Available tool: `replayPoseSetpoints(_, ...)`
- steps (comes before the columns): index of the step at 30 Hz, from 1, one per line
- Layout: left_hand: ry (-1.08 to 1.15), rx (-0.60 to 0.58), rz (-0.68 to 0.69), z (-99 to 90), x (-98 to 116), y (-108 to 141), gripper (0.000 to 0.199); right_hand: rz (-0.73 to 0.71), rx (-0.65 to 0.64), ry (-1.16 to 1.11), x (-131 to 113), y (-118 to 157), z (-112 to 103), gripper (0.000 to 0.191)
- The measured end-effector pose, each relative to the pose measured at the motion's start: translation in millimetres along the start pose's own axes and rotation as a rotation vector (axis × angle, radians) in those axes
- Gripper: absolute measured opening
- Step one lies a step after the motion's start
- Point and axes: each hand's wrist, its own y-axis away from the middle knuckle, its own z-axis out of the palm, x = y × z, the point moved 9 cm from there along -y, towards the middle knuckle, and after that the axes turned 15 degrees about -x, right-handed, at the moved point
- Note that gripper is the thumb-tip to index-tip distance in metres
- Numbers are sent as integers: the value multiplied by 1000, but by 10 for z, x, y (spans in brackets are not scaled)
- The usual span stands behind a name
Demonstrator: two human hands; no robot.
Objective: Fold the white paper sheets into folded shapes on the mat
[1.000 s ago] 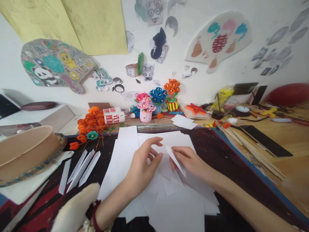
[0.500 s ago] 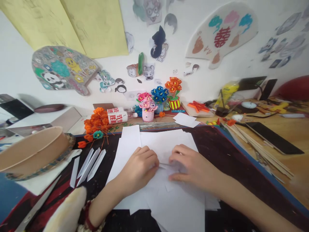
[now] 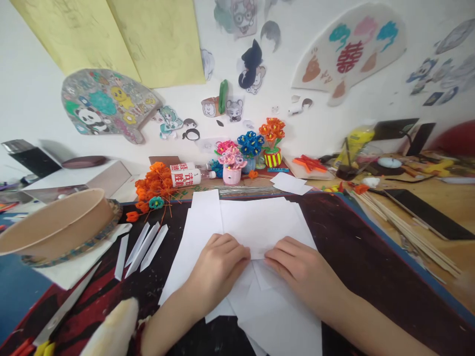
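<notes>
Several white paper sheets point(image 3: 274, 306) lie loosely stacked on the dark cloth in front of me. My left hand point(image 3: 223, 264) and my right hand point(image 3: 304, 267) face each other over the pile. Both are closed, thumbs and fingers pinching the near edge of a small sheet of paper point(image 3: 256, 225), one at each end of that edge. A short gap lies between the fingertips. Whether the edge is folded under the fingers, I cannot tell. Left of the pile, several narrow folded paper strips point(image 3: 144, 249) lie side by side.
Scissors point(image 3: 69, 306) lie at the lower left, near a round tan container point(image 3: 55, 217). Orange craft flowers point(image 3: 154, 183), white bottles point(image 3: 185, 177) and small flower pots point(image 3: 232, 175) line the back. Wooden sticks point(image 3: 408, 232) and a black tablet-like slab point(image 3: 426, 212) are on the right.
My right hand's fingers, spread before, have closed on the paper edge. Both hands now sit level along it. The view has shifted slightly.
</notes>
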Motion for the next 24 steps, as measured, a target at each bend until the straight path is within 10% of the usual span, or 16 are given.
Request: replayPoseSetpoints(24, 140, 24, -318, 143, -312, -126, 15, 451, -48, -479, 544, 18, 174, 18)
